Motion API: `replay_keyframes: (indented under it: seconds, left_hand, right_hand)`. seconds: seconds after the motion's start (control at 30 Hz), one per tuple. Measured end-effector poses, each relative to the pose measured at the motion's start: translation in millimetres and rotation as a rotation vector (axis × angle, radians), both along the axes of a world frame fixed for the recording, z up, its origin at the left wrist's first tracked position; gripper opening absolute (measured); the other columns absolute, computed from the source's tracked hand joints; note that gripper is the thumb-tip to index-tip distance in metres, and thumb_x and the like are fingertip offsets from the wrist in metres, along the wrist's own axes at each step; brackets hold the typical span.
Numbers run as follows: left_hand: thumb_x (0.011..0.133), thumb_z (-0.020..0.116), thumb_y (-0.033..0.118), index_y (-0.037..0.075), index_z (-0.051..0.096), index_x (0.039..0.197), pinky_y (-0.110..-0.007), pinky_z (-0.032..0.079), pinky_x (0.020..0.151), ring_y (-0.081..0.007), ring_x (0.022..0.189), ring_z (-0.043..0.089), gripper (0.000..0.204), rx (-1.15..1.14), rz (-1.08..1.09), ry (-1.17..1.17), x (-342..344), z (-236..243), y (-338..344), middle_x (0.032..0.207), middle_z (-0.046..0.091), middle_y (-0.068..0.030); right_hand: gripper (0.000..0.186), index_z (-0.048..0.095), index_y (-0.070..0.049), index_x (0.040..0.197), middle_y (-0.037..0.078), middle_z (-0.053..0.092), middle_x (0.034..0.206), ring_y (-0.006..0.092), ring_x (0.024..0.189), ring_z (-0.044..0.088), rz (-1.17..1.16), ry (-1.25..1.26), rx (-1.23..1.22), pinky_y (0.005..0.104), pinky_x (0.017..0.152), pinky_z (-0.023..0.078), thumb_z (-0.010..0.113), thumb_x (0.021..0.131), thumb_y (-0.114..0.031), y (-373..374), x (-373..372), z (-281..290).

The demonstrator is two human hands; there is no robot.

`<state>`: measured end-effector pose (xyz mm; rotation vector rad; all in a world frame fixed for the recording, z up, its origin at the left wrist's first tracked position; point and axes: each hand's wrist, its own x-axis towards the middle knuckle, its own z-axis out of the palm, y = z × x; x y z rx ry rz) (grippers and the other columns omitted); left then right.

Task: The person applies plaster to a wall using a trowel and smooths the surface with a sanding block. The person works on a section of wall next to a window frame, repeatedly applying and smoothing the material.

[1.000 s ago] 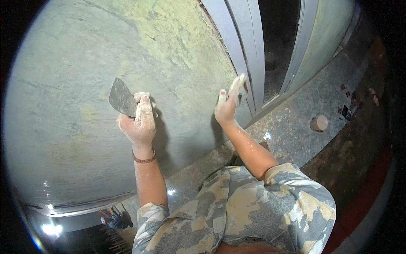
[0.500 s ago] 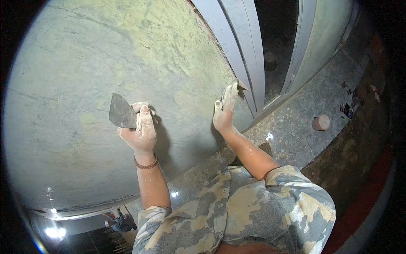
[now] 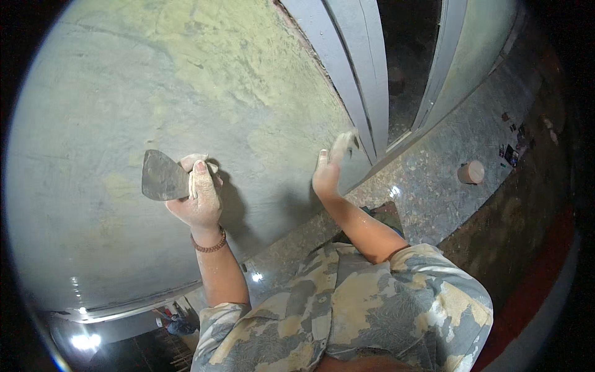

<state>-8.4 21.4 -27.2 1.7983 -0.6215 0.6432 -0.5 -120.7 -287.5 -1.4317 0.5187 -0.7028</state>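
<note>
My left hand (image 3: 201,196) grips a grey metal putty knife (image 3: 163,175), its broad blade pointing left, in front of the mottled pale green-grey wall (image 3: 105,111). My right hand (image 3: 330,170), coated in white powder, is near the white door frame (image 3: 353,68); its fingers are extended along a thin metal scraper (image 3: 351,141) that they partly hide, and are blurred. Both hands and the left knife's handle are whitened with powder.
A dark doorway (image 3: 412,62) is at upper right. On the speckled floor (image 3: 434,192) stand a pale bucket (image 3: 471,172) and small scattered items (image 3: 511,155). Another person (image 3: 181,327) is in the distance at lower left, near a bright light (image 3: 85,341).
Both hands have moved lower, the left knife also slightly leftward. My right hand and its scraper have slid down alongside the door frame.
</note>
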Motion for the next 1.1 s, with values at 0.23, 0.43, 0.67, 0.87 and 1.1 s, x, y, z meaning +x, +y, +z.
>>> replay_keyframes:
  seconds: [0.23,0.43,0.67,0.87,1.1]
  left_hand:
    - [0.102,0.063,0.005,-0.007,0.068,0.100,-0.025,0.049,0.052,-0.0115,0.061,0.062,0.013,0.044,-0.012,-0.014,-2.6,4.4,-1.2,0.078,0.069,-0.0103]
    - [0.102,0.064,0.006,-0.005,0.070,0.102,-0.026,0.048,0.054,-0.0108,0.060,0.062,0.013,0.065,0.010,0.040,-4.0,3.2,2.1,0.078,0.070,-0.0071]
    - [0.102,0.064,0.008,-0.005,0.070,0.102,-0.026,0.047,0.052,-0.0109,0.058,0.061,0.013,0.081,0.067,0.040,-7.5,4.5,5.1,0.075,0.069,-0.0076]
    - [0.101,0.064,0.005,-0.006,0.069,0.100,-0.024,0.048,0.051,-0.0095,0.057,0.060,0.012,0.032,0.044,0.055,-11.1,9.2,6.9,0.074,0.069,-0.0082]
    - [0.101,0.062,0.001,-0.007,0.068,0.102,-0.024,0.048,0.052,-0.0101,0.059,0.061,0.010,0.007,0.002,-0.020,-7.8,3.2,3.5,0.076,0.069,-0.0092]
  right_hand:
    - [0.077,0.015,0.006,0.164,0.028,0.018,0.170,0.0374,0.161,0.012,0.023,-0.348,0.226,0.0505,0.131,0.007,0.055,0.101,-0.014,49.8,6.3,40.2]
    - [0.077,0.012,0.007,0.164,0.025,0.012,0.173,0.0340,0.162,0.011,0.219,-0.429,-0.758,0.0477,0.131,0.008,0.053,0.100,-0.006,44.0,-3.5,-8.3]
    - [0.080,0.010,0.011,0.163,0.029,0.009,0.172,0.0390,0.161,0.009,-0.021,-0.121,0.187,0.0469,0.131,0.010,0.056,0.099,-0.004,41.3,-13.6,18.4]
    - [0.078,0.016,0.013,0.161,0.033,0.009,0.170,0.0452,0.160,0.007,0.155,-0.222,-0.460,0.0476,0.130,0.008,0.057,0.096,0.001,39.7,-20.2,19.9]
    - [0.078,-0.001,0.008,0.163,0.028,0.009,0.172,0.0371,0.161,0.011,-0.010,0.035,0.080,0.0398,0.131,0.007,0.048,0.103,0.002,35.2,-9.9,-2.0]
